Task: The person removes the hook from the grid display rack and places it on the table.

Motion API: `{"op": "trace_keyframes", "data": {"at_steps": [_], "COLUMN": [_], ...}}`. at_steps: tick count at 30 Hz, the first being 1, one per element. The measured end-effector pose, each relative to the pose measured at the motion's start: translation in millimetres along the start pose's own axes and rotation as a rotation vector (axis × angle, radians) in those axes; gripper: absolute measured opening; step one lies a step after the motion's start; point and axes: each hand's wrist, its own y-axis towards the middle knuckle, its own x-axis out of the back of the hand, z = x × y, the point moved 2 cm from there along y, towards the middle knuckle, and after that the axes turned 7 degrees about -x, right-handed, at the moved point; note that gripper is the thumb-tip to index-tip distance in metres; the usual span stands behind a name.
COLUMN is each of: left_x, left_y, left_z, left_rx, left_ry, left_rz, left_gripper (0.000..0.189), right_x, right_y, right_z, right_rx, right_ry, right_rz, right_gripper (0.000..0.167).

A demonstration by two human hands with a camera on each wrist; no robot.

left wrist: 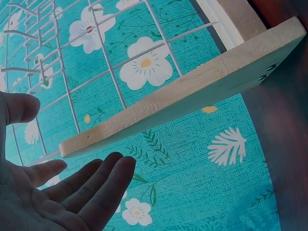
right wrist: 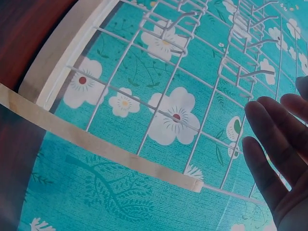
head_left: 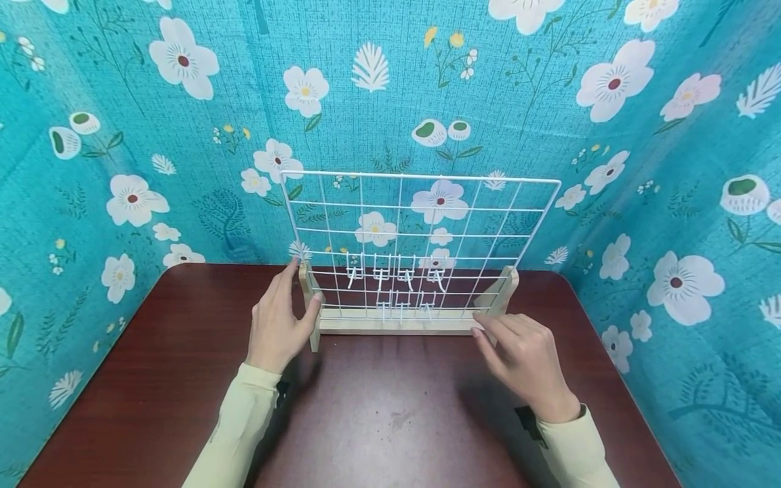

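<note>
Wire grid panel: white (head_left: 398,234), upright, leaning slightly back, in its wooden stand near the table's far edge, about midway between the far corners.
Wooden stand: pale crossbar (head_left: 396,327) along panel bottom; left side bracket (left wrist: 185,93) and right side bracket (head_left: 504,290) at its ends.
Hooks: all white wire, on panel's lower half. Upper row (head_left: 405,275) has four; lower row (head_left: 401,312) has three, just above crossbar.
Left hand: (head_left: 277,327) at left bracket, thumb spread from fingers, thumb on inner side, fingers on outer side. Contact: can't tell.
Right hand: (head_left: 526,352) before crossbar's right end, fingers loosely extended, slightly parted in right wrist view; thumb tip near index tip in head view. Contact: can't tell.
Sleeves: pale (head_left: 234,413), both wrists, dark wrist gear (head_left: 531,423) at the cuffs.
Table: dark red-brown (head_left: 390,427), rounded far corners.
Backdrop: turquoise floral cloth (head_left: 372,132) behind far edge and along both sides.
</note>
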Motion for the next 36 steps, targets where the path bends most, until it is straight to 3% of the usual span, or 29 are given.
{"op": "trace_keyframes", "data": {"at_steps": [19, 27, 36], "left_x": [-4.2, -4.7, -5.6], "left_y": [4.2, 5.7, 5.2], "left_z": [0.4, -2.2, -1.0], "left_rx": [-0.009, -0.021, 0.001], "left_ry": [-0.008, -0.02, -0.032], "left_rz": [-0.007, -0.026, 0.0], "left_gripper": [0.075, 0.073, 0.072], "right_x": [-5, -10, -18], "right_y": [12.8, 17.2, 22.3], "right_z": [3, 3, 2], "right_rx": [-0.002, -0.013, -0.028], "right_ry": [0.015, 0.034, 0.022], "right_rz": [-0.015, -0.006, 0.008], "right_gripper": [0.041, 0.031, 0.026]}}
